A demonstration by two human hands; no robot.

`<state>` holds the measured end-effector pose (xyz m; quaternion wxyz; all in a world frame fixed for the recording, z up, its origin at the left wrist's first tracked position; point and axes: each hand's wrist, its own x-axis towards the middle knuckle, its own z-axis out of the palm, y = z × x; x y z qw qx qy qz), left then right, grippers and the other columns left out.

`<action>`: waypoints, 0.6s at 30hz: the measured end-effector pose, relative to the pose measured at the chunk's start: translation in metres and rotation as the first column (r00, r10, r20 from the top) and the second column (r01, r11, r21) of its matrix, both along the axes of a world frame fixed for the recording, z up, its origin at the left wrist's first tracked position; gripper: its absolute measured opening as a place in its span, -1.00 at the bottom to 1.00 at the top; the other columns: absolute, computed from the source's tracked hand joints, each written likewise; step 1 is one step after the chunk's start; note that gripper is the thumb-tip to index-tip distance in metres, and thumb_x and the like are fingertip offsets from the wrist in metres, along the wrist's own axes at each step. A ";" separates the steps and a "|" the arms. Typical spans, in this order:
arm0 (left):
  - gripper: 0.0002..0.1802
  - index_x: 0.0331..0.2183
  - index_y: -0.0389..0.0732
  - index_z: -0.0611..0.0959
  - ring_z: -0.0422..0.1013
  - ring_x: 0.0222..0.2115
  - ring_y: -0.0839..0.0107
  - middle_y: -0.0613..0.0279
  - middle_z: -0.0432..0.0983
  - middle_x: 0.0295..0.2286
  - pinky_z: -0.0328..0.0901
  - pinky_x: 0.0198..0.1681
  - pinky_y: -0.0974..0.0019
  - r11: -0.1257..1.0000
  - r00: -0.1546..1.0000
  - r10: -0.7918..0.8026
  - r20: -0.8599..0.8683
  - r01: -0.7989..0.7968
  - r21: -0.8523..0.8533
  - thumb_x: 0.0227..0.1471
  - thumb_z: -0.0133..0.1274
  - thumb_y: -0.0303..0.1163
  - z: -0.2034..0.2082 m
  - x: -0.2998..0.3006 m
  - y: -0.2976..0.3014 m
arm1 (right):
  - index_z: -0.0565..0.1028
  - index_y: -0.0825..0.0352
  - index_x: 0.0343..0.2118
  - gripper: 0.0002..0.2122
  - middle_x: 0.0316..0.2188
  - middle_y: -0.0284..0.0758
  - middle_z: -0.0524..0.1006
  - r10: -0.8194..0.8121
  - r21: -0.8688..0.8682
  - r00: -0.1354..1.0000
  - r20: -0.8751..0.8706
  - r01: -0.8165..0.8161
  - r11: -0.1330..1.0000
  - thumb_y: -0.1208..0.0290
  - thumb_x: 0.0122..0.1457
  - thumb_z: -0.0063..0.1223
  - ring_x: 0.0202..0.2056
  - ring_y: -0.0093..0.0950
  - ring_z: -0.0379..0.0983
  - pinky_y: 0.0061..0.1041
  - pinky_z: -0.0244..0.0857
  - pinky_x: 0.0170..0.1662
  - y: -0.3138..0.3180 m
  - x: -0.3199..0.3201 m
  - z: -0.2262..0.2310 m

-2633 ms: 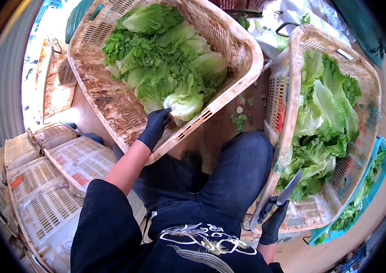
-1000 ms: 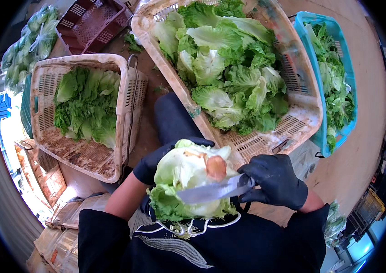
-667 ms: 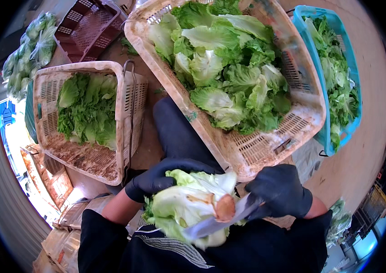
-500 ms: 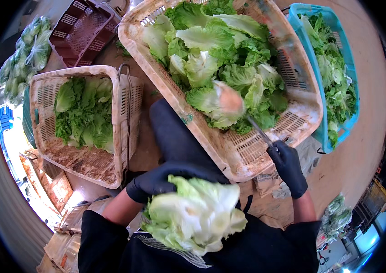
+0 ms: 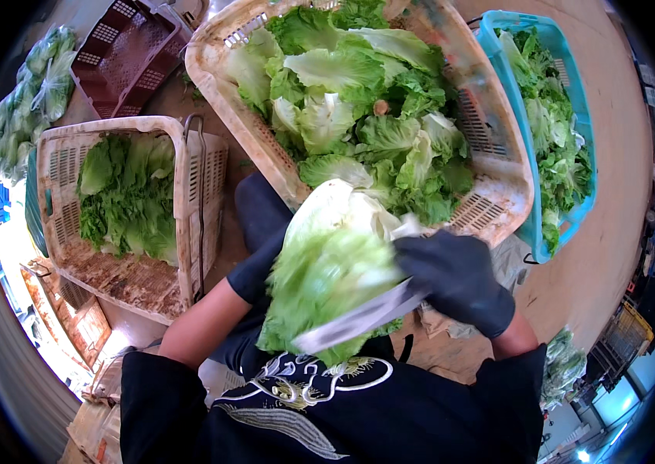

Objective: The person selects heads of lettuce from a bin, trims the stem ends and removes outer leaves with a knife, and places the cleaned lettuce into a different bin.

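A head of lettuce point(image 5: 327, 263) is held up in front of my chest, its pale base toward the large crate and its green leaves toward me. My left hand point(image 5: 262, 269), in a black glove, grips it from the left; most of the fingers are hidden behind the leaves. In my gloved right hand point(image 5: 451, 278) is a knife point(image 5: 358, 315), its blurred blade slanting down and left across the leaves. The right fingers are close to the pale leaf edge; whether they also pinch a leaf I cannot tell.
Ahead stands a large dirty white crate point(image 5: 509, 197) holding loose lettuce leaves point(image 5: 343, 69) and a small brown-ended stub point(image 5: 381, 107). A smaller white crate point(image 5: 119, 280) with lettuce is left, a turquoise crate point(image 5: 584, 203) right. Beyond are a maroon crate point(image 5: 122, 58) and bagged greens point(image 5: 30, 108).
The lettuce has been raised and turned, base now toward the crate. My right hand has come from the crate's edge to the lettuce with the knife. The blurred brown-ended piece now lies among the leaves.
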<state>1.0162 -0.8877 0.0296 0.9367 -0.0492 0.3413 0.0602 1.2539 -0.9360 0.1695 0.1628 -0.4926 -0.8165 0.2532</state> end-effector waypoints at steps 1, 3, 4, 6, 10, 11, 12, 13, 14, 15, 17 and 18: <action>-0.59 0.00 -0.26 0.24 0.29 -0.17 0.35 0.14 0.27 -0.09 0.22 -0.09 0.35 1.000 1.000 -0.009 0.021 0.008 0.020 0.09 -0.25 -0.37 -0.011 -0.003 -0.001 | 0.39 0.25 -0.33 -0.70 -0.28 -0.30 0.42 -0.153 -0.008 0.980 -0.130 0.154 0.988 0.48 -0.23 0.10 -0.33 -0.43 0.38 -0.54 0.31 -0.43 -0.004 0.013 -0.008; -0.59 -0.06 -0.26 0.32 0.34 -0.22 0.37 0.16 0.33 -0.15 0.26 -0.14 0.33 0.981 0.982 0.114 0.150 -0.135 0.139 0.08 -0.22 -0.25 -0.037 -0.011 -0.010 | 0.39 0.32 -0.32 -0.69 -0.30 -0.23 0.44 -0.581 -0.149 0.811 -0.075 0.567 0.810 0.54 -0.21 0.15 -0.31 -0.34 0.40 -0.47 0.30 -0.32 -0.011 0.035 -0.018; -0.60 -0.07 -0.26 0.33 0.34 -0.22 0.37 0.16 0.34 -0.16 0.26 -0.14 0.32 0.985 0.983 0.155 0.094 -0.161 0.058 0.08 -0.22 -0.25 -0.031 -0.003 -0.008 | 0.39 0.35 -0.31 -0.70 -0.30 -0.22 0.43 -0.637 -0.084 0.770 0.017 0.636 0.767 0.54 -0.19 0.14 -0.32 -0.31 0.40 -0.47 0.30 -0.31 -0.018 0.046 -0.029; -0.62 -0.07 -0.25 0.33 0.33 -0.22 0.37 0.15 0.35 -0.18 0.27 -0.15 0.31 0.979 0.979 0.200 0.046 -0.199 -0.042 0.09 -0.23 -0.29 -0.024 0.008 -0.005 | 0.38 0.40 -0.28 -0.68 -0.31 -0.24 0.44 -0.705 -0.072 0.707 0.057 0.707 0.703 0.54 -0.17 0.14 -0.33 -0.41 0.41 -0.54 0.27 -0.29 -0.028 0.049 -0.048; -0.62 -0.06 -0.25 0.32 0.33 -0.21 0.37 0.14 0.34 -0.17 0.27 -0.14 0.32 0.977 0.974 0.215 0.067 -0.215 0.003 0.08 -0.22 -0.31 -0.028 0.020 -0.006 | 0.38 0.37 -0.29 -0.68 -0.39 -0.41 0.43 -0.859 -0.785 0.459 -0.226 0.436 0.439 0.48 -0.16 0.17 -0.42 -0.68 0.29 -0.67 0.21 -0.36 -0.006 -0.004 -0.051; -0.61 -0.05 -0.26 0.30 0.32 -0.20 0.38 0.13 0.33 -0.16 0.27 -0.14 0.33 0.975 0.969 0.220 0.114 -0.222 0.004 0.08 -0.22 -0.31 -0.037 0.022 -0.006 | 0.38 0.37 -0.28 -0.67 -0.42 -0.43 0.41 -0.866 -0.796 0.468 -0.177 0.450 0.405 0.47 -0.16 0.17 -0.43 -0.67 0.28 -0.68 0.21 -0.36 -0.004 -0.007 -0.056; -0.60 -0.05 -0.26 0.29 0.32 -0.19 0.38 0.13 0.32 -0.15 0.27 -0.14 0.33 0.974 0.961 0.225 0.162 -0.229 0.006 0.08 -0.22 -0.31 -0.042 0.024 -0.008 | 0.38 0.36 -0.31 -0.70 -0.53 -0.47 0.38 -0.879 -0.818 0.411 -0.243 0.401 0.413 0.44 -0.15 0.17 -0.51 -0.67 0.31 -0.70 0.22 -0.46 -0.003 -0.006 -0.057; -0.60 -0.05 -0.26 0.29 0.32 -0.19 0.38 0.13 0.32 -0.15 0.27 -0.14 0.33 0.974 0.961 0.224 0.162 -0.227 0.000 0.08 -0.22 -0.31 -0.034 0.027 -0.005 | 0.38 0.36 -0.31 -0.70 -0.53 -0.47 0.38 -0.881 -0.820 0.410 -0.237 0.402 0.408 0.44 -0.15 0.17 -0.51 -0.67 0.31 -0.70 0.22 -0.46 -0.001 0.000 -0.054; -0.58 -0.04 -0.27 0.27 0.30 -0.17 0.34 0.10 0.30 -0.13 0.25 -0.11 0.30 0.985 0.973 0.171 0.152 -0.171 -0.011 0.09 -0.25 -0.28 -0.019 0.030 0.000 | 0.39 0.36 -0.34 -0.72 -0.56 -0.47 0.38 -0.918 -0.891 0.335 -0.212 0.321 0.323 0.45 -0.15 0.17 -0.58 -0.69 0.30 -0.71 0.20 -0.53 0.000 0.009 -0.049; -0.56 -0.03 -0.28 0.26 0.29 -0.15 0.30 0.07 0.28 -0.11 0.22 -0.09 0.28 0.993 0.983 0.117 0.144 -0.114 -0.024 0.10 -0.29 -0.24 -0.012 0.032 0.002 | 0.39 0.36 -0.36 -0.74 -0.59 -0.47 0.38 -0.949 -0.944 0.261 -0.175 0.228 0.237 0.45 -0.15 0.17 -0.64 -0.70 0.29 -0.72 0.18 -0.60 0.000 0.018 -0.048; -0.56 -0.03 -0.27 0.26 0.29 -0.16 0.32 0.09 0.29 -0.11 0.23 -0.10 0.28 0.996 0.988 0.079 0.130 -0.084 0.035 0.10 -0.29 -0.24 -0.013 0.033 -0.004 | 0.41 0.36 -0.42 -0.79 -0.62 -0.47 0.37 -0.894 -0.933 0.392 -0.215 0.188 0.307 0.45 -0.14 0.16 -0.71 -0.73 0.24 -0.73 0.14 -0.66 0.001 0.039 -0.049; -0.56 -0.02 -0.27 0.26 0.30 -0.16 0.33 0.11 0.29 -0.11 0.23 -0.11 0.29 0.994 0.993 0.041 0.113 -0.052 0.091 0.11 -0.30 -0.23 -0.015 0.033 -0.007 | 0.41 0.37 -0.42 -0.79 -0.63 -0.48 0.37 -0.855 -0.909 0.472 -0.213 0.224 0.350 0.44 -0.14 0.15 -0.71 -0.73 0.24 -0.73 0.13 -0.67 0.001 0.046 -0.052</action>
